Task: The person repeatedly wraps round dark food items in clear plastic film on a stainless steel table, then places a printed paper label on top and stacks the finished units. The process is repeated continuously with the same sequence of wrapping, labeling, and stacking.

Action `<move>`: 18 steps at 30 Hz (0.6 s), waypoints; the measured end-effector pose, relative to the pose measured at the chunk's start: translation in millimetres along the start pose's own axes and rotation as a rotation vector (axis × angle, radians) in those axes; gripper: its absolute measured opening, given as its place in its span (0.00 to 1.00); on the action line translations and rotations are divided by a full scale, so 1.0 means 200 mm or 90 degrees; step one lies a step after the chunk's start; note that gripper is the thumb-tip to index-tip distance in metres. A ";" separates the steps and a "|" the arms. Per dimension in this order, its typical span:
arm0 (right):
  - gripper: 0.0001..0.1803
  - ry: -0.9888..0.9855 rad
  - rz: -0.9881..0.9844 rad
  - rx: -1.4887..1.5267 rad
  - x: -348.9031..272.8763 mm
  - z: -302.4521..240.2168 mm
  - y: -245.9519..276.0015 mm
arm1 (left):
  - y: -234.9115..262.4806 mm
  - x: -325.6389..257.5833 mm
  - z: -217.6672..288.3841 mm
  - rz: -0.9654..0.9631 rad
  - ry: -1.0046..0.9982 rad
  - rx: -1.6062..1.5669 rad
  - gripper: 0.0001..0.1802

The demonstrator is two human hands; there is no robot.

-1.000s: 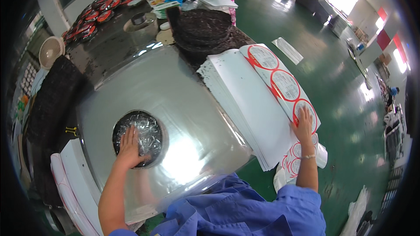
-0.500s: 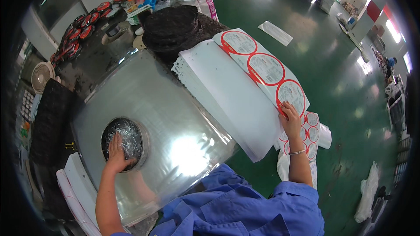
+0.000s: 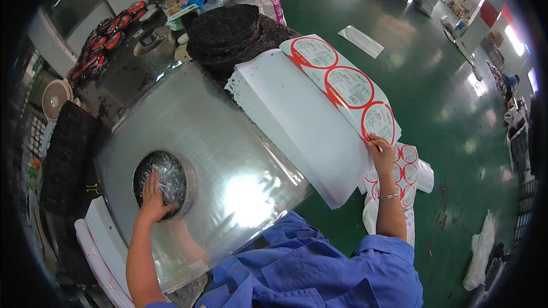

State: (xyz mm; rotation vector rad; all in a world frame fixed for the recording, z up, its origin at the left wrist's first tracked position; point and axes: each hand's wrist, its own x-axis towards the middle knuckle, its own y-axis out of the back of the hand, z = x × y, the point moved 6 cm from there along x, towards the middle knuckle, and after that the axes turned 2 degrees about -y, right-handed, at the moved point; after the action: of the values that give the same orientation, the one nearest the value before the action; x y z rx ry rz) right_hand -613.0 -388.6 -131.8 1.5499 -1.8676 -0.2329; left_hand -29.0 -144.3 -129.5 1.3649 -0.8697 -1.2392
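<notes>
Resting with fingers stretched out, my left hand (image 3: 152, 199) lies over the near edge of a round, dark-sided container (image 3: 187, 191). Inside it are shiny, clear crumpled strips (image 3: 166, 172), partly covered by the hand. The container stands on a glossy, reflective sheet (image 3: 188, 117) spread over the table. To the right, my right hand (image 3: 381, 151) pinches the near end of a white label sheet (image 3: 322, 80) printed with large red-ringed circles. That sheet lies on the right edge of a stack of white paper (image 3: 291, 114) with a ragged left side.
Behind the paper sits a stack of black, rough-edged sheets (image 3: 222, 31). Red-and-black round packs (image 3: 117, 31) are piled at the far left, near a beige fan (image 3: 56, 100). A printed label roll (image 3: 406, 165) hangs low on the right, above the green floor (image 3: 451, 205).
My right hand's fingers have drawn together into a pinch at the label sheet's near end. The left hand stays in the container.
</notes>
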 end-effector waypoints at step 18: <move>0.13 0.267 -0.085 0.223 0.13 -0.94 -0.68 | 0.02 0.00 0.04 0.028 -0.035 -0.070 0.58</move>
State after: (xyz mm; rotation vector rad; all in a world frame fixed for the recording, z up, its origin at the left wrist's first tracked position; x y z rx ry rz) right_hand -393.4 -396.2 -54.5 1.7928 -1.5279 0.3569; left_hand -36.7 -146.9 -124.6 1.2234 -0.8526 -1.2779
